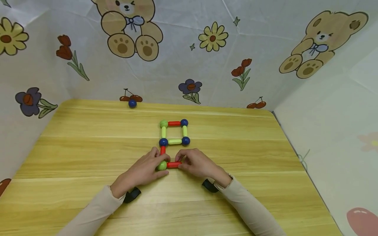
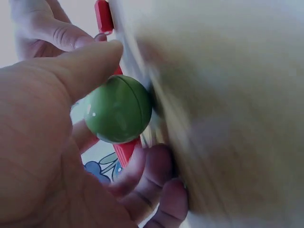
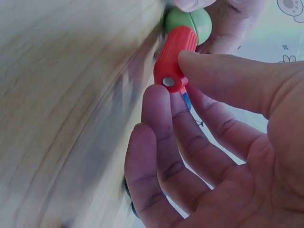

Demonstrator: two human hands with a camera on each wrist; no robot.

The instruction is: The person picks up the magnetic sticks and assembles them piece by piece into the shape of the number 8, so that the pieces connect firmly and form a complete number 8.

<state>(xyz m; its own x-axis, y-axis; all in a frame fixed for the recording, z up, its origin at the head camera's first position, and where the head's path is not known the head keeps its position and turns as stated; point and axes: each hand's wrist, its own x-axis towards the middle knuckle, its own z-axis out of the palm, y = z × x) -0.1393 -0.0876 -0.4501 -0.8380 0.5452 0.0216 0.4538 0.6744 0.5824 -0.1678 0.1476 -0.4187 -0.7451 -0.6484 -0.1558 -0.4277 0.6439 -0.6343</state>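
Note:
The left hand (image 1: 146, 167) holds a glossy green ball (image 2: 118, 109) between its thumb and curled fingers. From that ball a red magnetic rod (image 1: 163, 150) runs back to a blue ball (image 1: 163, 142). A second red rod (image 3: 174, 59), ribbed with a silvery end disc, meets the green ball on its right side. The right hand (image 1: 200, 164) pinches this rod between thumb and fingertips. Beyond the hands lies a square of balls and rods, with yellow-green rods (image 1: 175, 141) and a red rod (image 1: 174, 123); the blue ball is its near left corner.
A loose blue ball (image 1: 132, 103) sits at the back edge of the wooden table (image 1: 236, 141). Behind the table and along its sides hangs a white cloth (image 1: 174, 55) printed with bears and flowers. Black straps (image 1: 210, 186) are around both wrists.

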